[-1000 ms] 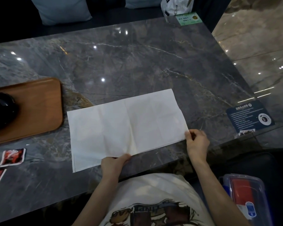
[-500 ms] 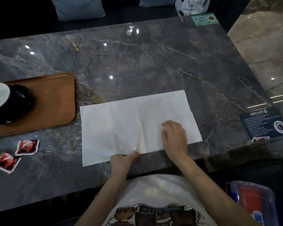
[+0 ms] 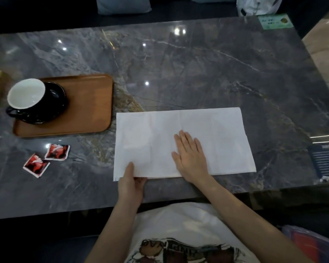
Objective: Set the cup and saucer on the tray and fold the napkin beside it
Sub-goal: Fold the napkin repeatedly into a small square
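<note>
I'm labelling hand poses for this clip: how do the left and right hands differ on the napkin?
The left hand pinches the white napkin at its near edge, thumb on top; the right hand lies flat, fingers straight, palm down. The left hand sits near the near-left corner, the right hand nearer the middle. Both touch the napkin.

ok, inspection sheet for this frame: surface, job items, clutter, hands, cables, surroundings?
surface: grey marble table, glossy, light glints.
job's things: cup on saucer on wooden tray; napkin flat right of the tray, creased.
clutter: two red sachets; blue card; green card.
hands: left hand pinches the napkin's near edge; right hand flat on it.
cables: nothing seen.
surroundings: cushions, white bag, plastic box.
</note>
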